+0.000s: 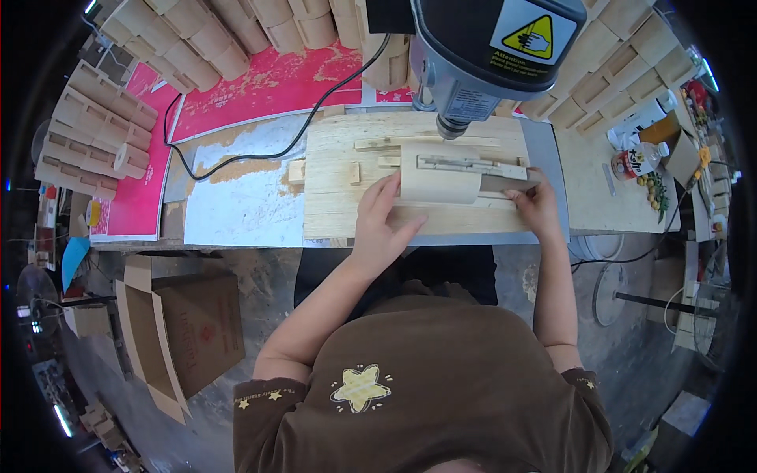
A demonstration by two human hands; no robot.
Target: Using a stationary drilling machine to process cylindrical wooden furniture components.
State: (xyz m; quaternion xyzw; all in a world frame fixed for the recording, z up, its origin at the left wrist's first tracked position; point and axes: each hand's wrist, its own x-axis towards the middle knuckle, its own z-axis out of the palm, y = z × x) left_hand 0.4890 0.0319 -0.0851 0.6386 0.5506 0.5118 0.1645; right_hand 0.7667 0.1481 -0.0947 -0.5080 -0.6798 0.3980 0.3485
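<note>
A pale wooden tube lies sideways on the wooden base board, below the drill press chuck. A narrow, rough wooden strip runs along its upper side and sticks out to the right. My left hand touches the tube's left end with outstretched fingers, its thumb spread apart near the board. At the other end, my right hand pinches a greyish flat piece that projects from the tube. How far that piece reaches inside is hidden.
The drill press head overhangs the board, and a black cable crosses the bench. Slotted wooden tubes are stacked left, behind and right. A bottle stands right. Below left is an open cardboard box.
</note>
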